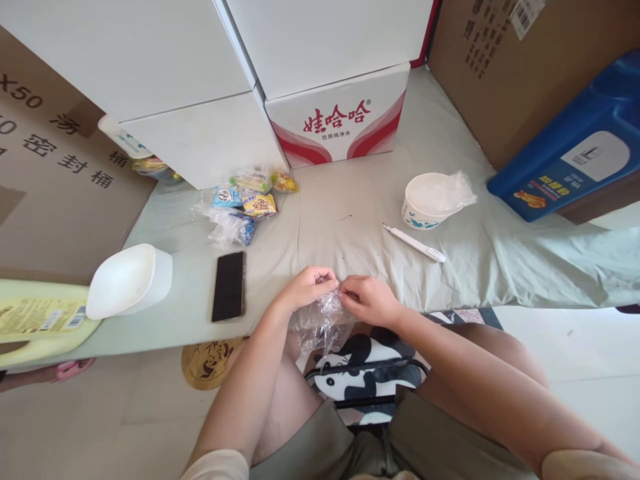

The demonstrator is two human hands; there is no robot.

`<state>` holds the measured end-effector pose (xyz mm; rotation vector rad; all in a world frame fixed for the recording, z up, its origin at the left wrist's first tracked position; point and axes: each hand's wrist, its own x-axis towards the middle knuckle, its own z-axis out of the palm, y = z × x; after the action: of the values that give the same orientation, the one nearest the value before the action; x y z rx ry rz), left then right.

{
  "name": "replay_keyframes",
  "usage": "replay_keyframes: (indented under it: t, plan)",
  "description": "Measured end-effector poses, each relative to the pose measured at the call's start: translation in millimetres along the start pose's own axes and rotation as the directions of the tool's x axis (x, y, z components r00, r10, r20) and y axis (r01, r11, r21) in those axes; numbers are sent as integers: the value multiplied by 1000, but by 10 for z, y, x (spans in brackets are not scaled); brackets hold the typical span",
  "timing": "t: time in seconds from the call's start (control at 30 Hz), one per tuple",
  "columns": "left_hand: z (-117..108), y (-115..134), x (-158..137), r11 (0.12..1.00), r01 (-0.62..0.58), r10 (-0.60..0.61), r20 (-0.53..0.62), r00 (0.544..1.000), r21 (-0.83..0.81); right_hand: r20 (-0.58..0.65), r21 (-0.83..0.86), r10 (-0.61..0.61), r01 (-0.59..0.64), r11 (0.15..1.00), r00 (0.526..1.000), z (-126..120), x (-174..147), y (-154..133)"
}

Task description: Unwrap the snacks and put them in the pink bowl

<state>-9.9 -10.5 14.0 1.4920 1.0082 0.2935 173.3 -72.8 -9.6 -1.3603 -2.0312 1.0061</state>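
Note:
Between my two hands hangs a crumpled clear plastic bag (327, 323), held by its upper edge at the front of the cloth-covered surface. My left hand (311, 288) pinches it with thumb and fingers. Just to the right, my right hand (371, 299) is closed on the same bag, its fingertips almost meeting the left ones. The bag's loose lower part droops over my lap. A black phone (229, 287) lies left of my hands. Beyond my right hand are a white utility knife (414, 243) and a paper tub (428, 213) with clear plastic in its mouth.
Several wrapped snacks (250, 203) lie in front of white boxes (200, 143). A white plastic container (160, 280) and a yellow jug (45, 317) stand at the left. On the right are a blue bottle (565, 153) and a large cardboard box (500, 100). A red-and-white carton (340, 123) stands behind.

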Motion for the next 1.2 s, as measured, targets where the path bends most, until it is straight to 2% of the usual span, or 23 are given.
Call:
replay_keyframes:
  t: [0.1, 0.17, 0.23, 0.3, 0.37, 0.43, 0.47, 0.53, 0.6, 0.67, 0.8, 0.97, 1.03, 1.1, 1.2]
  plan:
    - [-34, -4, -22, 998, -26, 25, -19, 1000, -55, -42, 102, 28, -24, 995, 999, -34, -1, 24]
    - [-55, -16, -38, 994, -42, 34, -74, 997, -101, -97, 215, 97, -75, 974, 991, -52, 4, 54]
    - [-66, -29, -44, 986, -51, 28, -145, 989, -158, -160, 378, 177, -105, 920, 971, -49, 18, 97]
    - [-66, -37, -41, 973, -49, 3, -200, 980, -226, -226, 533, 237, -83, 842, 945, -28, 37, 142]
    - [-58, -37, -30, 957, -37, -32, -234, 972, -287, -284, 608, 285, -58, 792, 915, -4, 47, 170]
    - [-51, -35, -17, 948, -28, -62, -269, 961, -318, -285, 567, 304, -95, 818, 909, 15, 35, 159]
    - [-48, -35, -11, 946, -28, -70, -287, 956, -322, -258, 502, 280, -119, 857, 925, 21, 21, 138]
    - [-41, -38, 0, 951, -22, -77, -307, 949, -308, -173, 318, 171, -109, 942, 970, 29, -15, 71]
    - [-31, -41, 4, 960, -20, -73, -317, 946, -280, -105, 187, 77, -56, 981, 991, 34, -48, -3]
    - [-17, -36, -6, 963, -44, -46, -326, 944, -264, -114, 206, 102, -77, 976, 988, 37, -61, -58]
    - [5, 10, -75, 917, -152, 28, -321, 947, -369, -172, 392, 283, -198, 898, 943, 38, -30, -71]
    - [-17, 62, -147, 766, -227, 28, -323, 946, -601, -177, 421, 251, -157, 893, 952, 41, 2, -9]
    - [-17, 51, -140, 768, -175, 0, -273, 962, -616, -210, 469, 273, -148, 871, 939, 44, 0, 19]
    - [-2, 22, -118, 818, -53, -75, -198, 977, -572, -250, 534, 317, -142, 833, 915, 46, 1, 43]
    - [30, -24, -80, 886, 109, -200, -160, 967, -452, -308, 637, 380, -108, 764, 872, 35, 16, 62]
